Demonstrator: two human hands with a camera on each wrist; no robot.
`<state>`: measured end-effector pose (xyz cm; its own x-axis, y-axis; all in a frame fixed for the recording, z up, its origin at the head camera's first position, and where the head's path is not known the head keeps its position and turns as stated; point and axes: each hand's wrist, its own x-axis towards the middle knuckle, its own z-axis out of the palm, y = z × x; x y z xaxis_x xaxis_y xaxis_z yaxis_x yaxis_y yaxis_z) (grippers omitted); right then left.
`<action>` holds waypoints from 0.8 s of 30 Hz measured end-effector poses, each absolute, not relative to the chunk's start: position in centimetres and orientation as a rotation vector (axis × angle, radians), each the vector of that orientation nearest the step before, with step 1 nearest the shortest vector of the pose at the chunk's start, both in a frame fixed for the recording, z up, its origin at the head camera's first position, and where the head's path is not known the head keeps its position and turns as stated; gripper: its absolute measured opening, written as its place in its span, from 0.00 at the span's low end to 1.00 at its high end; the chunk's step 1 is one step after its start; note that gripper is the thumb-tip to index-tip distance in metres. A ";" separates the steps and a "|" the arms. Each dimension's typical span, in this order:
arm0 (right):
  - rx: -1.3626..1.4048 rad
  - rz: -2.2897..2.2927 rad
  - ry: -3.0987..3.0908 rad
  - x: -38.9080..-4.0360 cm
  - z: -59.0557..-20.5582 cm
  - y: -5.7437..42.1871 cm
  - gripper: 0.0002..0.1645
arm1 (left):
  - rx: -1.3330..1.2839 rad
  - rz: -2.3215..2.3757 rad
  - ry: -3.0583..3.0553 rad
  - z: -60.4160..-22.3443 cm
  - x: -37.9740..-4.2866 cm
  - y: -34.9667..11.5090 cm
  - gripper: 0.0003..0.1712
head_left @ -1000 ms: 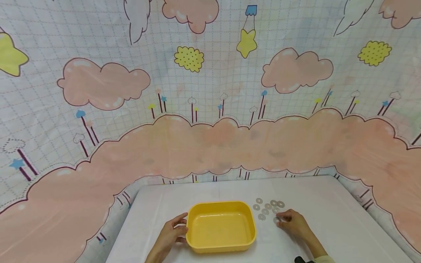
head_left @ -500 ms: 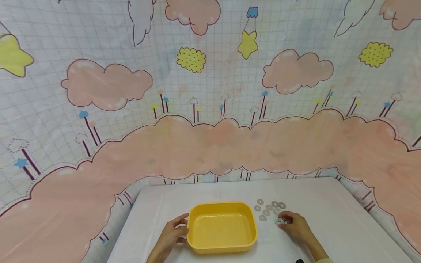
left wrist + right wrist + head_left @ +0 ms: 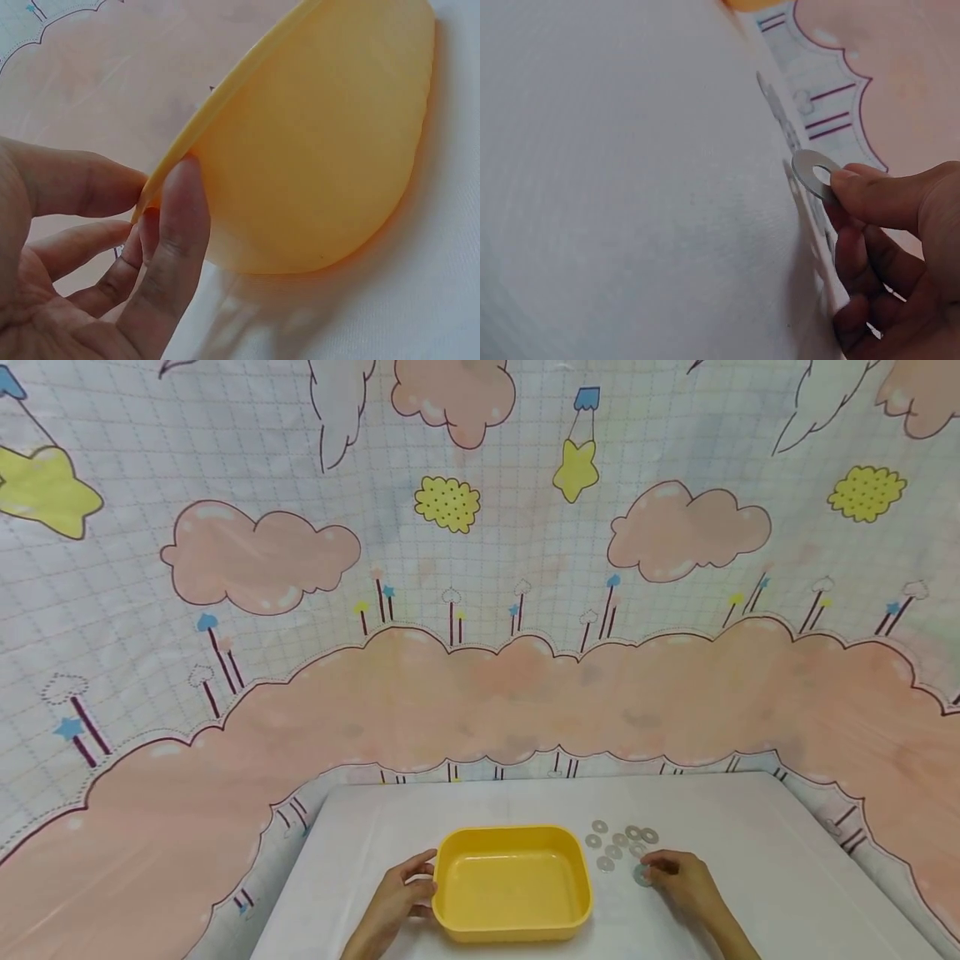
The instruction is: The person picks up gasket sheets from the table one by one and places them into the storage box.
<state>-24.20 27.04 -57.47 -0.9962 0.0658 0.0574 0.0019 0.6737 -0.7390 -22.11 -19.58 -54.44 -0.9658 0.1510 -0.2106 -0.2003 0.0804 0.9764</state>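
Note:
A yellow rectangular plastic basin (image 3: 517,935) sits on the white table with nothing inside it. My left hand (image 3: 397,897) holds its left side; in the left wrist view the fingers (image 3: 180,217) meet at the basin's rim (image 3: 217,101). To the right of the basin, my right hand (image 3: 688,883) pinches a flat metal washer (image 3: 808,166) between thumb and fingertips. The right wrist view shows this washer tilted, close above the tabletop. Several more washers (image 3: 613,852) lie flat in a loose group, between the basin and the right hand and a little farther back.
The table (image 3: 420,802) has a white cover. Behind it and at both sides hangs a cloth (image 3: 480,693) printed with pink clouds and yellow stars. The loose washers lie near the basin's right rim, some touching or overlapping in the head view.
My right fingers have closed on the nearest washer and tilted it off the table. The left hand keeps its place on the basin. The head view has shifted slightly.

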 end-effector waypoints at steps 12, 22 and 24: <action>-0.129 1.453 -2.686 -23.9 -55.0 25.9 0.10 | -0.071 1.950 2.124 -55.1 -22.5 -19.6 0.39; -0.115 1.598 -2.615 -24.1 -52.6 24.4 0.17 | -0.080 1.955 2.119 -54.7 -22.2 -19.6 0.39; -0.119 1.606 -2.615 -24.1 -52.2 24.0 0.16 | -0.080 1.959 2.117 -54.7 -22.2 -19.6 0.39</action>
